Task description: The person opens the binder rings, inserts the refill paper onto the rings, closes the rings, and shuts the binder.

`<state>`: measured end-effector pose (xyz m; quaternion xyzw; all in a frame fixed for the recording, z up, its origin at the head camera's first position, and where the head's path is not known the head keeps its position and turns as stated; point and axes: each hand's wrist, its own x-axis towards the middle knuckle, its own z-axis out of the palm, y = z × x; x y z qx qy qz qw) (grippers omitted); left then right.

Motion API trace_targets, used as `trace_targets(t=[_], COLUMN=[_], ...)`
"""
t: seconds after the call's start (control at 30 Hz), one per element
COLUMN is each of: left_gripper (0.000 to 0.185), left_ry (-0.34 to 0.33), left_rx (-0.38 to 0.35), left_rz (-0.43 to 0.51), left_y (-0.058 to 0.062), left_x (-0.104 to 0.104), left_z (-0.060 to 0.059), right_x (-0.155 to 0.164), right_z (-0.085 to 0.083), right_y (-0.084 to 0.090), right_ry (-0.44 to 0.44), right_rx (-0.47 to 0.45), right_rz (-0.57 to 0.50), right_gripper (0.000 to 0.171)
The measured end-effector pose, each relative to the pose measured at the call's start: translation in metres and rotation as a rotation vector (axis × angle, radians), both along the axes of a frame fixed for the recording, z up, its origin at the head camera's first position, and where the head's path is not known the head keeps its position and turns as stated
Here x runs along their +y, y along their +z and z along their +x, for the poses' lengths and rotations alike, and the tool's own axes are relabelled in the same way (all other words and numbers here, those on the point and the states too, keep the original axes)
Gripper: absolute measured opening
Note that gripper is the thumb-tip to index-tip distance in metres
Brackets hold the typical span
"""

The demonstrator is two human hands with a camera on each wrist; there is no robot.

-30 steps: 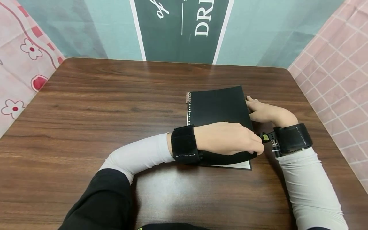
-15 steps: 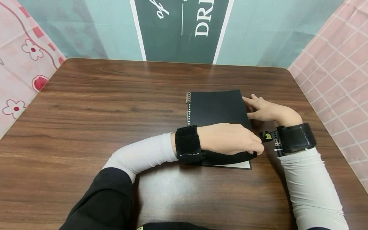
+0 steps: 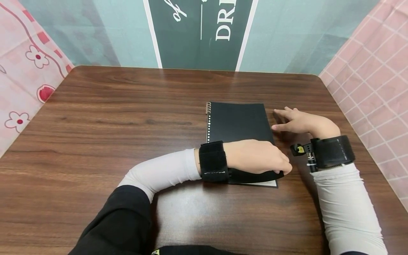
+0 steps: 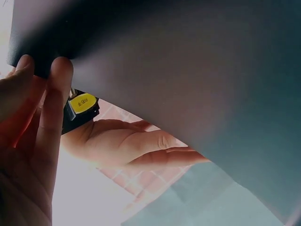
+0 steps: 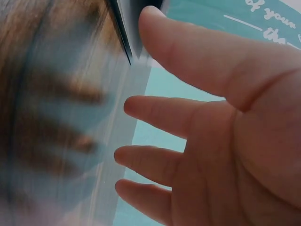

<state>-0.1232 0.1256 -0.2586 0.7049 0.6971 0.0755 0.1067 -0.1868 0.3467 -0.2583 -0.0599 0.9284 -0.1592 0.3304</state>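
Note:
A black spiral-bound notebook (image 3: 237,122) lies closed on the brown wooden table (image 3: 127,117), right of centre. My left hand (image 3: 258,156) rests across its near part, fingertips reaching the near right corner of the cover. In the left wrist view those fingers (image 4: 54,108) lie fairly straight against the dark cover (image 4: 188,61). My right hand (image 3: 296,120) is on the table just beyond the notebook's right edge, fingers spread and holding nothing. The right wrist view shows that hand (image 5: 225,117) spread next to the notebook's corner (image 5: 129,28).
A teal backdrop with a dark banner (image 3: 200,32) stands behind the table. Pink patterned cloth (image 3: 25,56) hangs at the left and a pink checked cloth (image 3: 376,71) at the right. Black wrist straps carry cameras (image 3: 299,150).
The notebook's cover, bowed up at its right edge before, has settled flat. My right hand has let go of that edge and slid a little to the right.

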Motion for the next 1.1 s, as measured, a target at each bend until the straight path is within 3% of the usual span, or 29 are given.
trace_targets(t=[0.2,0.5,0.67,0.93,1.1], left_gripper=[0.019,0.02,0.022,0.022,0.018], left_ry=[-0.01,-0.021,0.001,-0.029,-0.01], left_rx=[0.016,0.027,-0.002,-0.016,-0.026], left_rz=[-0.035,-0.086,-0.129,-0.107,-0.147], left_y=[-0.002,-0.007,-0.01,-0.013,-0.013], left_x=[0.004,0.011,0.013,0.013,0.015], left_z=[0.002,0.005,0.007,0.006,0.008], right_x=[0.003,0.003,0.006,0.009,0.01], right_z=[0.001,0.002,0.003,0.002,0.002], right_y=[0.003,0.004,0.006,0.009,0.008], right_ry=[-0.036,0.022,0.03,0.05,0.063], right_rx=[-0.022,-0.001,0.009,0.007,0.019], right_rz=[-0.025,-0.018,-0.026,-0.008,-0.011], right_gripper=[0.082,0.079,0.078,0.076,0.076])
